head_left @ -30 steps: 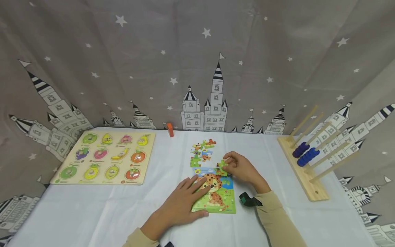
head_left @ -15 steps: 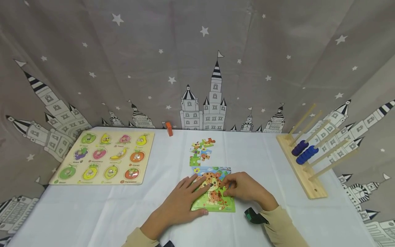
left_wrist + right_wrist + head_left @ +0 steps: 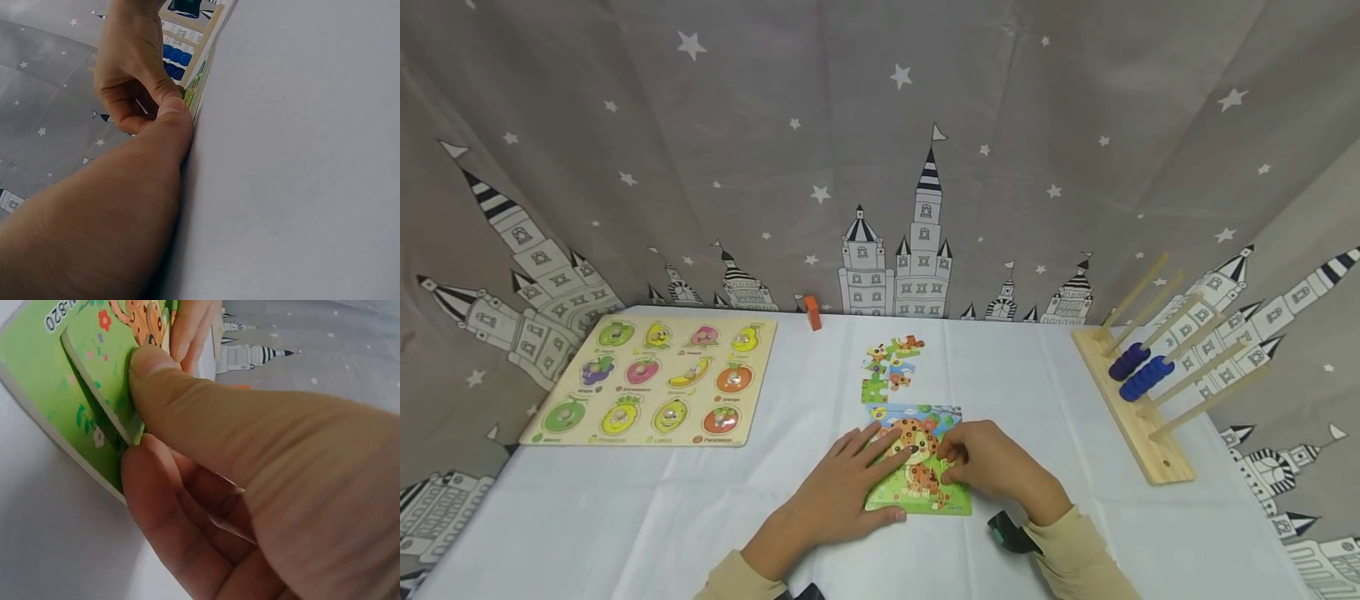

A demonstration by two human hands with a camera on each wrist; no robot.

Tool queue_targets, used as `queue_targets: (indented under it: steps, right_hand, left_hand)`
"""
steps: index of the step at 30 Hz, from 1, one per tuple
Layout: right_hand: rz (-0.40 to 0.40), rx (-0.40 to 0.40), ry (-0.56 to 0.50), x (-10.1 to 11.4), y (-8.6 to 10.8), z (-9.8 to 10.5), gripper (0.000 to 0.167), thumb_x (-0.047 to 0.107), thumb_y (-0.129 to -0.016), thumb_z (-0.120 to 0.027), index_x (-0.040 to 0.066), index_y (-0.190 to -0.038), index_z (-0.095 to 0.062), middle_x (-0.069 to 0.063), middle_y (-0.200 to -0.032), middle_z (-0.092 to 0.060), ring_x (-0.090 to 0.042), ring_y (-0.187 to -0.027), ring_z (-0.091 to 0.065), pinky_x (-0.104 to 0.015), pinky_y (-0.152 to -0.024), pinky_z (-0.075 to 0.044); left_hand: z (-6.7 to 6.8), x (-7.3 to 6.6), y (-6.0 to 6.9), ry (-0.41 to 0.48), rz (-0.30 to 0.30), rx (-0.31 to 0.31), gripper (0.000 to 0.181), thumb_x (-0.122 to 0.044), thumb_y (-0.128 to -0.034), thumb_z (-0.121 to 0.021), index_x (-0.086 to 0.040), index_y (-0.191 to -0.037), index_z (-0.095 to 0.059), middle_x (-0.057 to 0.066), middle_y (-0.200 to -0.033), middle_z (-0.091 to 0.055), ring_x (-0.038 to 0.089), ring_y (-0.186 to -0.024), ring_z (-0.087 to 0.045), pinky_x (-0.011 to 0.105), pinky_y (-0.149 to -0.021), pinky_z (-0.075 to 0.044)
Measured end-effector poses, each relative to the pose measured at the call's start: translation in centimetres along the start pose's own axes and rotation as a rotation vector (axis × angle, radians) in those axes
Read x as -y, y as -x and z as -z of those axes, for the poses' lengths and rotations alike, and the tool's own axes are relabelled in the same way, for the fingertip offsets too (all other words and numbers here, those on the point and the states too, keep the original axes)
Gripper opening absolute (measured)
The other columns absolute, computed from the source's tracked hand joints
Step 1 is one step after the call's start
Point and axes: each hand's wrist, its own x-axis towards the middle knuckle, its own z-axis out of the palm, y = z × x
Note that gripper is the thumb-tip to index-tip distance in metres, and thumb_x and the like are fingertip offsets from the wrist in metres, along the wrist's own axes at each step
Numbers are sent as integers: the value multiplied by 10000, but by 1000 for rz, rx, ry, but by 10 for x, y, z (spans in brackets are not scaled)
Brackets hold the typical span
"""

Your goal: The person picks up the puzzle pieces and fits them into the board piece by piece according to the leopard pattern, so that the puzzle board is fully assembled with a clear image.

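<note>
In the head view, a jigsaw puzzle board (image 3: 917,505) with a spotted leopard cub lies on the white table. My left hand (image 3: 842,492) rests on its left side, fingers spread and straight. At the board's right side, my right hand (image 3: 996,462) pinches a green jigsaw piece (image 3: 103,359) between thumb and index finger. The right wrist view shows that piece tilted, one edge raised off the board. My fingers hide part of it. Several loose jigsaw pieces (image 3: 876,390) lie just beyond the board. In the left wrist view, the left thumb (image 3: 169,128) overlaps the right hand.
A wooden fruit puzzle board (image 3: 749,400) lies at the left. At the right stands a wooden peg rack (image 3: 1168,467) with blue beads (image 3: 1147,379) and dark purple beads (image 3: 1129,362). An orange block (image 3: 812,313) stands at the table's back edge, before a grey castle curtain (image 3: 745,183).
My right hand has carried the jigsaw piece from the board's top right corner down to its lower right part. Over the last half second it barely shifts. The left hand stays put.
</note>
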Motion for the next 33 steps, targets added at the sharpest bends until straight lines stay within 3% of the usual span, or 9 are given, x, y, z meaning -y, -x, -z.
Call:
queue_targets:
  steps: [9,17,33]
  right_hand:
    - [-15,-11,57,6,2,0,181,134,-759,-892,136,-821,-722,97,-744,-615,-36,-670,-502,-201,-607,-451]
    - [-37,29,118,13,5,4,185,140,-782,-875,160,-728,-698,95,-747,-604,-60,-675,-499,-215,-595,-452]
    - [-28,36,5,4,2,5,236,108,-769,-885,167,-733,-659,94,-729,-581,-66,-651,-511,-216,-578,-452]
  left_hand:
    - [0,0,-1,26,9,23,778,-721,-939,-494,-318,-1592,-370,8,-1685,-312,305,-1577,-236,530,-1268,-263]
    - [-2,-1,-2,34,27,40,777,-741,-933,-479,-345,-1592,-362,-14,-1680,-323,290,-1580,-232,520,-1275,-253]
    - [0,1,-2,51,36,19,857,-743,-917,-511,-289,-1617,-313,-2,-1700,-273,285,-1577,-239,512,-1275,-255]
